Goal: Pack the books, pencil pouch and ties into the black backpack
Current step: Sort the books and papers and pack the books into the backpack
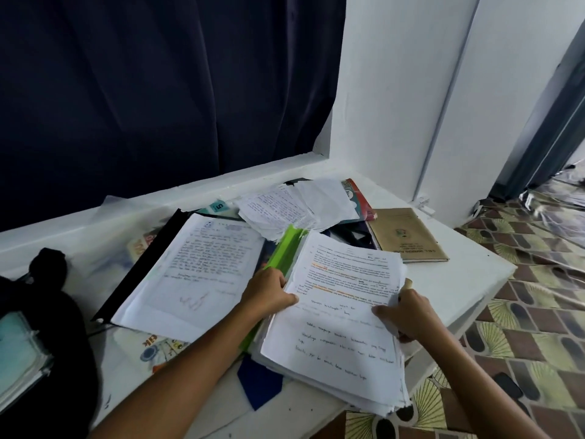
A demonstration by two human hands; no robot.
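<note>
A thick stack of white written papers lies at the table's front right, over a green folder. My left hand grips the stack's left edge, thumb on the top sheet. My right hand holds its right edge. The black backpack stands open at the left with a pale blue book inside. A black-spined binder of papers lies open in the middle. A brown book rests at the back right. A dark blue tie tip sticks out under the stack.
Folded handwritten sheets and a red-edged book lie at the back of the white table. A colourful book sits under the binder. A dark curtain hangs behind. Patterned floor lies to the right.
</note>
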